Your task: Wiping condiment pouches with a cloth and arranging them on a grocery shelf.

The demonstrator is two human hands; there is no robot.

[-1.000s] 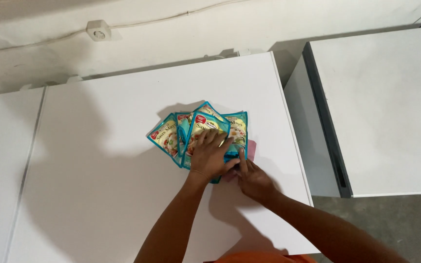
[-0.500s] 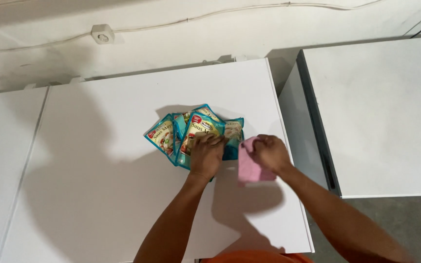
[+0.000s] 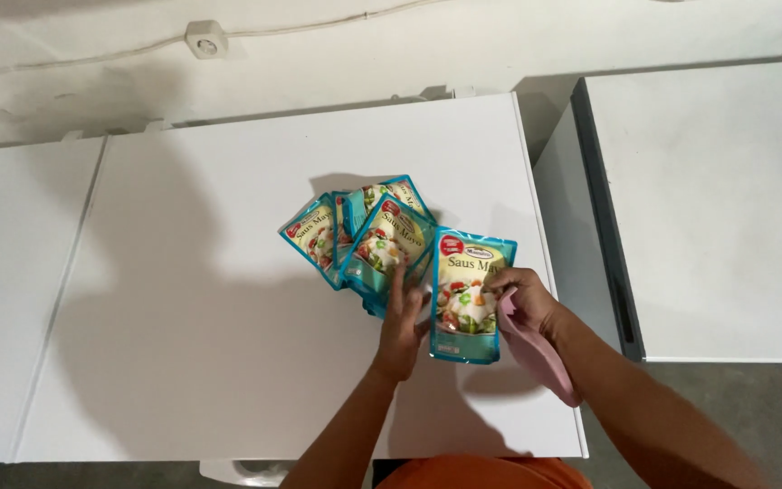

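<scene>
A person leans over a white desk [image 3: 183, 299] with both bare hands down among a handful of sauce pouches, teal-edged with a salad picture on the front. The left hand [image 3: 402, 328] lies flat on the desk surface, its fingers [image 3: 397, 288] pressed together and resting against the lower edge of a fanned pile of pouches [image 3: 361, 234] near the middle of the desk. Those pouches overlap one another like spread cards. Just to the right of the fan lies a single pouch [image 3: 468, 294], upright to the viewer and apart from the rest at its top, though its left edge meets the left hand. The right hand [image 3: 525, 299] touches that pouch's right edge with curled fingers [image 3: 498, 282], and a pink flat object [image 3: 536, 349] sits under the same hand, hanging toward the desk's right rim; whether the hand grips it I cannot tell. A second white surface [image 3: 717, 208] stands well apart to the right.
</scene>
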